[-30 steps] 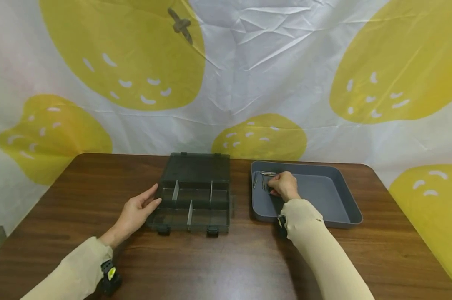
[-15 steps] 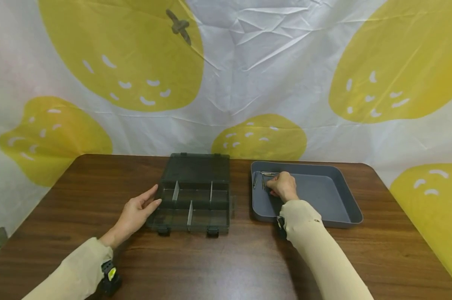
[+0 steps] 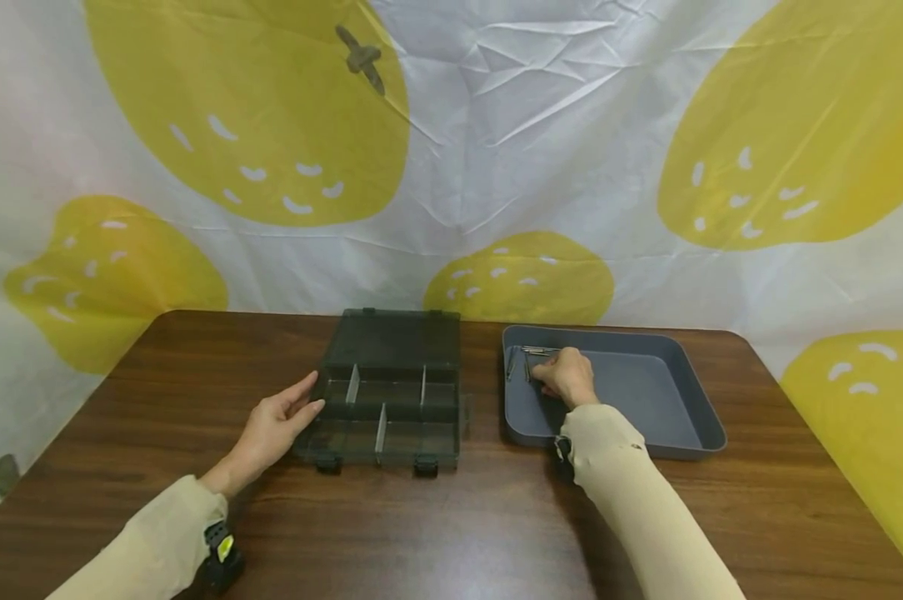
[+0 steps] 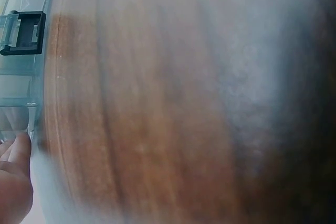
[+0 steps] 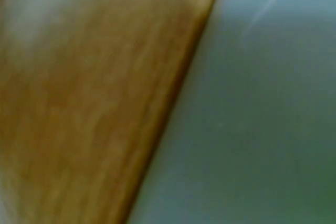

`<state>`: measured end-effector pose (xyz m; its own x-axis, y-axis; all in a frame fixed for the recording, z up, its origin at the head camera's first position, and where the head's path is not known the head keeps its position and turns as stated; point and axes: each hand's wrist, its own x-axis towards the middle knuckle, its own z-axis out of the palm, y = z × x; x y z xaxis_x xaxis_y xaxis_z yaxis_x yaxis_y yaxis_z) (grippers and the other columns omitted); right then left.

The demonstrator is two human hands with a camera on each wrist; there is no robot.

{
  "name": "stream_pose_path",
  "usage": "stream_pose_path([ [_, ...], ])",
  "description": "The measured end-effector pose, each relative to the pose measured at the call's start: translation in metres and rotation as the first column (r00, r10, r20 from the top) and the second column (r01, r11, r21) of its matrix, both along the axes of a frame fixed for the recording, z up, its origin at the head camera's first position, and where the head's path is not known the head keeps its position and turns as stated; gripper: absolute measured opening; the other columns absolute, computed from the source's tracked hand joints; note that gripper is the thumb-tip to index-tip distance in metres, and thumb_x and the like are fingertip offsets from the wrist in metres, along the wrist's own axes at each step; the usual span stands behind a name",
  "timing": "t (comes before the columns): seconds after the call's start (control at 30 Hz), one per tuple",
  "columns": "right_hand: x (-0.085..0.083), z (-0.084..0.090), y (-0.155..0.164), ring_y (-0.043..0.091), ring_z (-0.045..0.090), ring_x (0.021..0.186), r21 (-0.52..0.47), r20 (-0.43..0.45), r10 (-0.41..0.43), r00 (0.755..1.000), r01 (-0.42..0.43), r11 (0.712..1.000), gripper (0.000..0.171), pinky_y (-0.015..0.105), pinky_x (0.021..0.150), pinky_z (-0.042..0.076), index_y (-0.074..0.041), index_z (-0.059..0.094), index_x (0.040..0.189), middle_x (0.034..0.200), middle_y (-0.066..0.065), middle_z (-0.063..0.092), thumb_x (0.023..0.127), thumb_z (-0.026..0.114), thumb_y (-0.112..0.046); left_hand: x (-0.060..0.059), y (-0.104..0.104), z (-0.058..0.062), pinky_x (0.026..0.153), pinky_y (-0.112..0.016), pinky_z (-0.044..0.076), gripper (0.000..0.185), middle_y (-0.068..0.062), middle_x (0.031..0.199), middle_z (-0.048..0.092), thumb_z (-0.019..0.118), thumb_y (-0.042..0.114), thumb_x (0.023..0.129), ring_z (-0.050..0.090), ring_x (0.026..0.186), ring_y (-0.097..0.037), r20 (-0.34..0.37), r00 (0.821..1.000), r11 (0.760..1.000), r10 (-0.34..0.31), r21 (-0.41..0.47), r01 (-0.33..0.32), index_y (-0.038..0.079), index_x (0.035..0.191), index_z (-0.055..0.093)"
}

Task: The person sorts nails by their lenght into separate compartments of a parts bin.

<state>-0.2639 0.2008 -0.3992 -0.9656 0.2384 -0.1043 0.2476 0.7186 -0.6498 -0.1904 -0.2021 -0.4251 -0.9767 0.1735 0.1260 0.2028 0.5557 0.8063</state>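
Observation:
A dark see-through divider box (image 3: 402, 437) stands with its lid (image 3: 395, 337) laid back, thin partitions splitting its inside. My left hand (image 3: 264, 429) rests against its left side, fingers mostly straight. In the left wrist view, a fingertip (image 4: 21, 148) meets the box wall (image 4: 18, 90) beneath a black latch (image 4: 23, 32). My right hand (image 3: 567, 377) reaches into the grey tray (image 3: 646, 404), thumb and fingers pinched together low among several thin metal pieces (image 3: 528, 367). The piece at these fingertips is hidden by the hand.
Both containers stand on a brown wooden table (image 3: 421, 542), the tray right of the box with a strip of tabletop between. A white cloth with yellow fruit shapes (image 3: 526, 275) hangs behind. The right wrist view shows only blurred wood (image 5: 94, 103) and a grey surface (image 5: 252, 119).
The right fingertips have shifted slightly left and drawn closer together over a dark metal piece, which showed beneath them a second ago. The left hand and box have stayed put.

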Motion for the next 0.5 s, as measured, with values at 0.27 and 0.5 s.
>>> stream_pose_path([
  [0.27, 0.0022, 0.0047, -0.0038, 0.004, 0.053, 0.037, 0.090, -0.056, 0.065, 0.996, -0.060, 0.994, 0.018, 0.028, 0.065, 0.053, -0.006, 0.060, 0.059, 0.045, -0.003, 0.054, 0.077, 0.062, -0.005, -0.0006, 0.0002, 0.0022, 0.095, -0.043, 0.045, 0.056, -0.019, 0.147, 0.035, 0.054, 0.024, 0.097, 0.044, 0.128, -0.035, 0.001, 1.000, 1.000, -0.002, 0.008, 0.002, 0.000, 0.145, 0.034],
  [0.5, 0.0031, 0.0008, -0.0015, 0.004, 0.053, 0.038, 0.052, -0.032, 0.050, 0.998, -0.048, 0.997, 0.022, 0.025, 0.060, 0.051, -0.011, 0.054, 0.056, 0.043, -0.005, 0.053, 0.076, 0.061, -0.008, 0.0012, 0.0008, 0.0014, 0.090, -0.036, 0.050, 0.060, -0.021, 0.143, 0.039, 0.055, 0.033, 0.096, 0.047, 0.124, -0.037, -0.052, 0.999, 1.000, 0.008, 0.005, -0.008, 0.000, 0.142, 0.038],
])
